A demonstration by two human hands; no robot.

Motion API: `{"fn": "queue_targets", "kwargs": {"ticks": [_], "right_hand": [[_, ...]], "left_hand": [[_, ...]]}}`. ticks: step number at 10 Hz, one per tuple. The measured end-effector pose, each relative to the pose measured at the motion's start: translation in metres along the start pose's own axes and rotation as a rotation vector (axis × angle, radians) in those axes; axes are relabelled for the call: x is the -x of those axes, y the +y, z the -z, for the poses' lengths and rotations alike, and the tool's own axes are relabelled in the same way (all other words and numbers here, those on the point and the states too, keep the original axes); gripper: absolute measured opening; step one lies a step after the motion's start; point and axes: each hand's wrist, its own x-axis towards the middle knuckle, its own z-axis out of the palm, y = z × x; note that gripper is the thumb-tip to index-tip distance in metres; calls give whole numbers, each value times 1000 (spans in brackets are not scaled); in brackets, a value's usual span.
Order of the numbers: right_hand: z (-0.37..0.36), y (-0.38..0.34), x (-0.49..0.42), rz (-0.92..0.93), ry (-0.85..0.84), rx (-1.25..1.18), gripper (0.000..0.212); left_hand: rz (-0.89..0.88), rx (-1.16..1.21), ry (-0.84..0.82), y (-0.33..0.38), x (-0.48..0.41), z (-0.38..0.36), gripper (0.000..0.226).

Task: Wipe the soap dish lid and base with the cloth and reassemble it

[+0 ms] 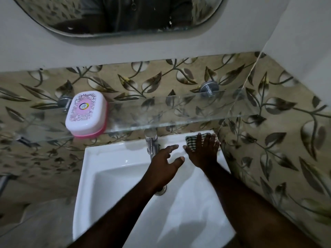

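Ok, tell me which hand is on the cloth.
The right hand, flat with fingers spread on the checked cloth at the back right corner of the sink. The left hand hovers open beside the tap, holding nothing.

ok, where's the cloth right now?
Head view: the cloth lies on the back right corner of the sink, under the right hand, right of the tap.

Leaf-patterned wall tiles [161, 77], white sink [93, 158], glass shelf [179, 109], oval mirror [125, 15] above, dim light
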Motion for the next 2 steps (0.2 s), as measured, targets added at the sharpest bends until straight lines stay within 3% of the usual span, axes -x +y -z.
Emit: {"fn": "queue_targets", "kwargs": {"ticks": [1, 2], "right_hand": [[19, -10, 24, -54, 5, -11, 85], [20, -16, 54, -90, 71, -134, 70]], "left_hand": [[-69, -84, -12, -4, 11, 3, 40], [-139, -181, 3, -10, 19, 12, 37]]}}
